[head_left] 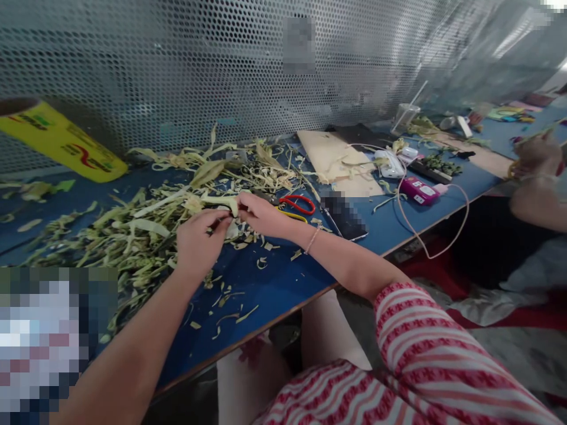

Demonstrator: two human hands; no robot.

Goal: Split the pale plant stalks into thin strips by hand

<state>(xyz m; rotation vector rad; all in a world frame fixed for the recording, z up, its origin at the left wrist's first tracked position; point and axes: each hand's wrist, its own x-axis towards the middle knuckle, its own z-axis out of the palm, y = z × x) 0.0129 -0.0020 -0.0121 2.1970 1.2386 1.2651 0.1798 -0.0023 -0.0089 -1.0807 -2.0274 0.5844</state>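
My left hand (201, 239) and my right hand (261, 213) meet over the blue table, fingers pinched close together. A pale green leafy stem (227, 202) runs between their fingertips; whether it is a real plant or an artificial one I cannot tell. The fingers hide its gripped part. Beside and behind my left hand lies a wide heap of similar green stems (146, 236). Just past my right hand is a cutting tool with one red handle (301, 203) and one yellow handle, its jaws partly hidden.
Small scraps (228, 295) lie on the blue table (270, 283). A phone (348, 217), a cardboard sheet (336, 162) and a purple power bank (419, 190) with a cable are to the right. A yellow tube (66, 139) leans at left. Another person's hand (538, 153) is far right.
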